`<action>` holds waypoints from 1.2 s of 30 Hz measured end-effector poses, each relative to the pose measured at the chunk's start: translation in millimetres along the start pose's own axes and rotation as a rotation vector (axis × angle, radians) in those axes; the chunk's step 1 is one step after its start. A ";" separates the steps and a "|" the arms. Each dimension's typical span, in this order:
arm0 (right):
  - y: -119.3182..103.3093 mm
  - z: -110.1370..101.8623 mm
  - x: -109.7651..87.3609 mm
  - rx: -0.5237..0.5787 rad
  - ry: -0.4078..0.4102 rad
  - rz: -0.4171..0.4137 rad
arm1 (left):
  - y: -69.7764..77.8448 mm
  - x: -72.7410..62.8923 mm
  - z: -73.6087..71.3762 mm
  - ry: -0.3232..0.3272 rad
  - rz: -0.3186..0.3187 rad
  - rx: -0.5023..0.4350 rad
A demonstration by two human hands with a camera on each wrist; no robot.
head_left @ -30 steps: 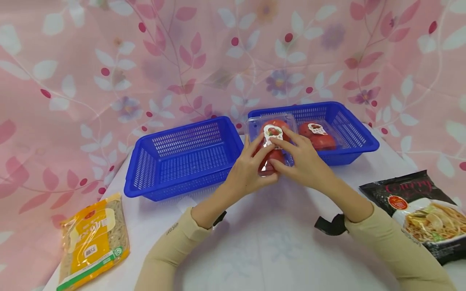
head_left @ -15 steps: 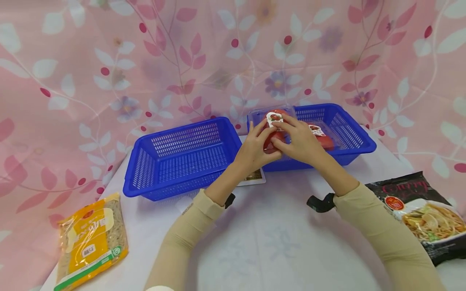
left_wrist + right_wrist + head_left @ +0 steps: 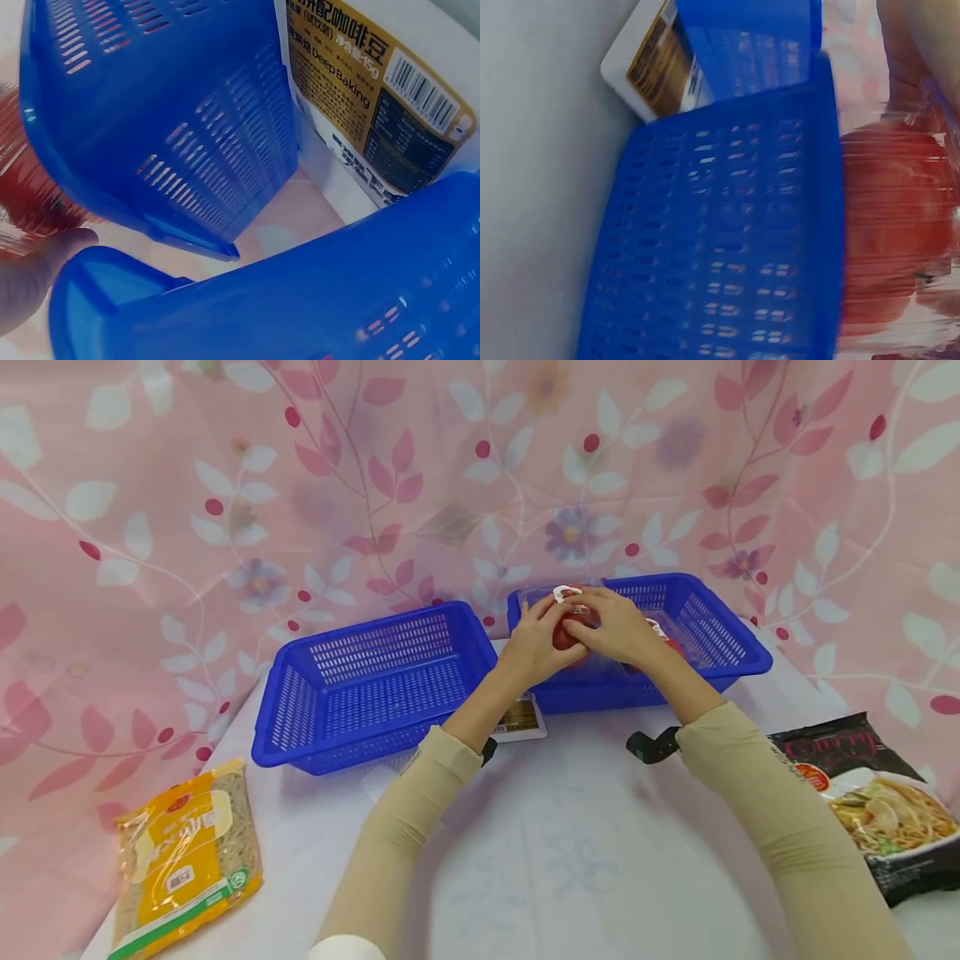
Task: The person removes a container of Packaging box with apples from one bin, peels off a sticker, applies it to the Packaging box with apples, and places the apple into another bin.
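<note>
Both hands hold a clear plastic pack of tomatoes (image 3: 567, 633) over the left part of the right blue basket (image 3: 722, 653). My left hand (image 3: 529, 648) grips its left side and my right hand (image 3: 617, 628) its right side, fingers spread over the labelled top. The fingers hide much of the pack. In the left wrist view my thumb lies near the tomatoes, beside the basket rims. The right wrist view shows the tomatoes blurred, close to the basket's edge. A second pack of tomatoes (image 3: 673, 647) lies inside that basket, partly covered by my right hand.
A left blue basket (image 3: 390, 689) stands beside the right one. Between them a white pack with a brown coffee-bean label (image 3: 341, 82) sits on the table. A yellow food bag (image 3: 187, 852) lies at the left and a black noodle bag (image 3: 881, 802) at the right.
Both hands have carried the tomato pack forward from in front of the right basket to over its left part and lowered it. The coffee-bean pack has come into sight behind my left arm.
</note>
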State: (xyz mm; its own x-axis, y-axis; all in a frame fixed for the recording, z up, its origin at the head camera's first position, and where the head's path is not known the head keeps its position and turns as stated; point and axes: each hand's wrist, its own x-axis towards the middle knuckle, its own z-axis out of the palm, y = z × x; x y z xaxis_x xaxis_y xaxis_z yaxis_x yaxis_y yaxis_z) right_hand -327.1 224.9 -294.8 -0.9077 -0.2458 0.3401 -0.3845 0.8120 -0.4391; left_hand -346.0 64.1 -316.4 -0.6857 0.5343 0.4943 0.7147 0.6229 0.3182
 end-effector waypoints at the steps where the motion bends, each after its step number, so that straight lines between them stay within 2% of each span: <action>1: 1.6 0.3 1.5 0.000 -0.008 0.004 | -1.3 1.7 1.2 -0.014 -0.013 -0.003; 6: 11.3 5.1 4.8 0.015 -0.048 0.038 | -7.2 7.9 9.8 -0.109 -0.070 0.011; 10: 21.7 12.1 5.7 0.028 -0.098 0.040 | -9.8 9.8 16.8 -0.195 -0.111 0.062; 16: 34.3 23.1 6.3 0.054 -0.141 0.007 | -12.0 10.2 26.1 -0.264 -0.117 0.126; 20: 40.2 28.6 6.3 0.067 -0.153 0.025 | -13.2 11.6 32.7 -0.316 -0.134 0.137; 27: 50.0 31.6 5.9 0.092 -0.178 0.058 | -10.2 18.9 40.6 -0.434 -0.208 0.185; 31: 53.8 33.0 5.9 0.083 -0.188 0.065 | -10.2 21.3 42.6 -0.463 -0.205 0.202; 36: 57.6 38.2 7.1 0.077 -0.203 0.036 | -12.4 21.7 45.2 -0.497 -0.166 0.221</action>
State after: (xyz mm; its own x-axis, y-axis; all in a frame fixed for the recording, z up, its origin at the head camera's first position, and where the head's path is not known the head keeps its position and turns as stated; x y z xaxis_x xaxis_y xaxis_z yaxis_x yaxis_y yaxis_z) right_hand -362.1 249.8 -349.4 -0.9332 -0.3254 0.1524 -0.3562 0.7814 -0.5124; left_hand -376.0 93.8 -346.2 -0.8068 0.5908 -0.0049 0.5829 0.7974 0.1562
